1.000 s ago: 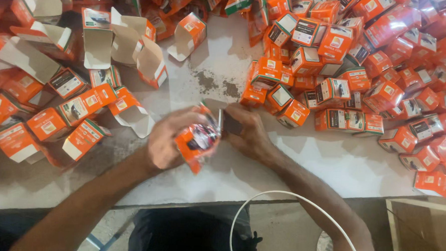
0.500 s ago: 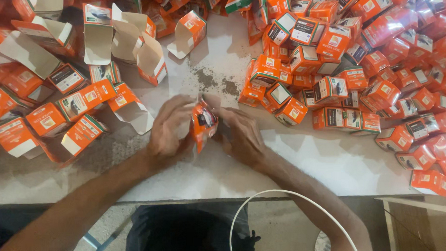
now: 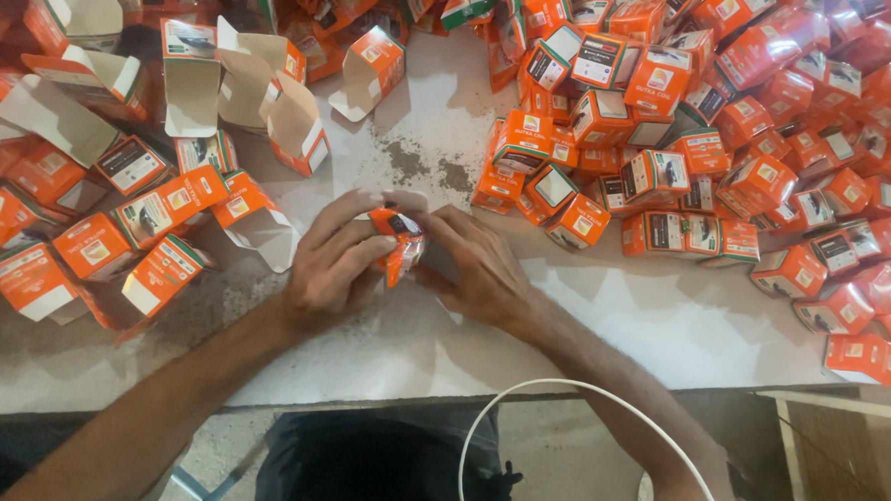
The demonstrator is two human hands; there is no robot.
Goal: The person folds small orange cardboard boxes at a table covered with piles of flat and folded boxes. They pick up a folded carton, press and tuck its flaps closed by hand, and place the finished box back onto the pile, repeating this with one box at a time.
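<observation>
One small orange cardboard carton (image 3: 398,240), glossy, with a dark printed panel on its upper face, slightly crumpled, held just above the white worktop (image 3: 603,318) at centre. Left hand (image 3: 333,261) wraps it from the left, fingers curled over its top; right hand (image 3: 475,267) clamps its right side, fingertips meeting the left's on the carton. Dark gritty smudge (image 3: 424,167) on the worktop just beyond the hands. Right of it: heap of closed orange cartons (image 3: 691,141), too many and overlapping to count. Left: open flattened orange-and-cream carton blanks (image 3: 223,80), roughly a dozen visible. One white cable (image 3: 560,391) arcs below the worktop edge.
</observation>
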